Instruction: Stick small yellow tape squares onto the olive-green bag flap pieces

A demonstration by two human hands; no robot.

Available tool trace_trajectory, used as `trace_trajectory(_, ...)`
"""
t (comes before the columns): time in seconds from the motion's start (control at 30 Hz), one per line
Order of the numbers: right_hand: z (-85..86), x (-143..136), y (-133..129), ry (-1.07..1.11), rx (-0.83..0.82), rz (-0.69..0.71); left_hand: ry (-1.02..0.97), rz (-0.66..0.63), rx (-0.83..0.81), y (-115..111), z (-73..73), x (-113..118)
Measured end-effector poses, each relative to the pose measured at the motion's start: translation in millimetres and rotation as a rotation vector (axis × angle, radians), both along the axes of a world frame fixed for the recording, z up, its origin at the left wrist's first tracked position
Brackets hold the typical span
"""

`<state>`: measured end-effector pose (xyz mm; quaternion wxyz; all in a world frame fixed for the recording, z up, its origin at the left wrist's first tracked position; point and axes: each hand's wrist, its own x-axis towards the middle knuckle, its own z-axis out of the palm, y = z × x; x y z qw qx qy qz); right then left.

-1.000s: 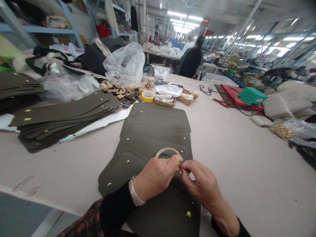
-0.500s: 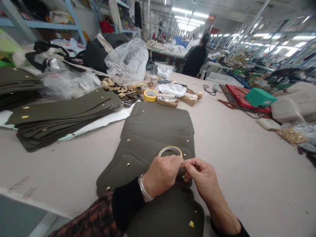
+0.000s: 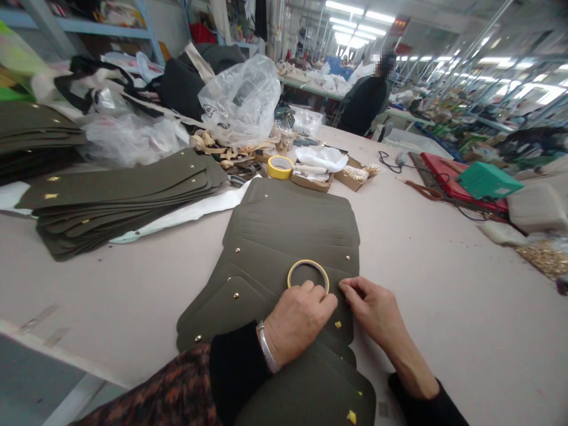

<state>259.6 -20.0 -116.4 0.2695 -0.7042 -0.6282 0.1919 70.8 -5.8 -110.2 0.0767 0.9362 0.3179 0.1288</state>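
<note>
My left hand [image 3: 298,322], with a silver bracelet at the wrist, is closed round the near side of a thin yellow tape roll [image 3: 329,276] above overlapping olive-green panels [image 3: 293,219]. To its right, the thumb and forefinger of my right hand [image 3: 375,310] are pinched at the panels' right edge, close to a small stud; whatever lies between the fingertips is too small to make out. Gold studs dot the panels. A yellow tape bit [image 3: 338,325] sticks to a panel between my hands, and another [image 3: 351,416] is on the lowest panel.
Another olive stack [image 3: 119,189] lies at the left. Behind the panels are a thicker yellow tape roll [image 3: 280,167], small boxes of parts [image 3: 355,173] and a clear plastic bag [image 3: 242,103]. A green box [image 3: 489,180] is at the right. A person [image 3: 366,100] sits farther back.
My hands have moved apart, and my right hand is now at the panels' right edge. More of the tape roll and the tape bit between my hands show. The whole view has shifted slightly.
</note>
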Motion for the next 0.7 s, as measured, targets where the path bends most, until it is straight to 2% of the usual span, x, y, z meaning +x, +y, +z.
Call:
trace_trajectory(0.2, -0.6, -8.3, 6.7, -0.265, 0.064, 0.054, -0.014, 0.000, -0.015, -0.1, -0.6, -1.5)
trace_trajectory(0.37, 0.2, 4.3, 2.5, -0.333, 0.119, 0.039, -0.011, 0.026, -0.018, -1.1, -1.0, -2.4)
trace_trajectory(0.43, 1.9, 11.8, -1.6, -0.340, 0.188, 0.127, -0.005, 0.013, -0.016, -1.0, -0.4, -3.2)
trace_trajectory(0.57, 3.1, 15.9, -8.4, -0.433, 0.277, 0.434, 0.018, -0.020, -0.012, -0.9, 1.7, -4.7)
trace_trajectory(0.7, 2.3, 6.1, -10.6, -0.536, 0.268, 0.506, 0.033, -0.023, -0.020, -0.6, 2.3, -6.1)
